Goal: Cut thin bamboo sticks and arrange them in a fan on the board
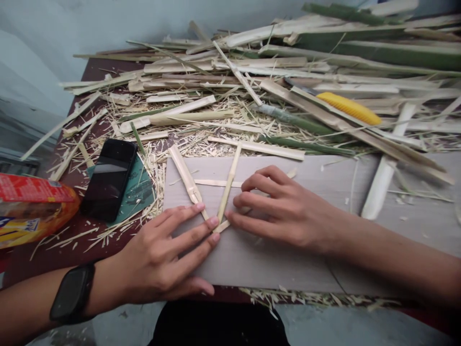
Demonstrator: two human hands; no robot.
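Several slim bamboo strips lie on a grey board, two of them meeting in a V. My left hand (171, 245) lies palm down with fingers stretched, its fingertips resting at the low ends of the left bamboo strip (185, 178) and the upright bamboo strip (230, 182). Just right of the V is my right hand (277, 206), its fingers bent and spread low over a crosswise bamboo strip (216, 183). The index fingertip is by a short slanting strip (222, 226), partly covered. My right thumb is hidden.
Split bamboo (288, 72) and shavings heap along the back. A yellow-handled tool (349, 108) lies among them. At left are a black phone (110, 178) on a green sheet (142, 190) and a red-and-orange packet (32, 206). A pale stick (380, 187) crosses the grey board (288, 264).
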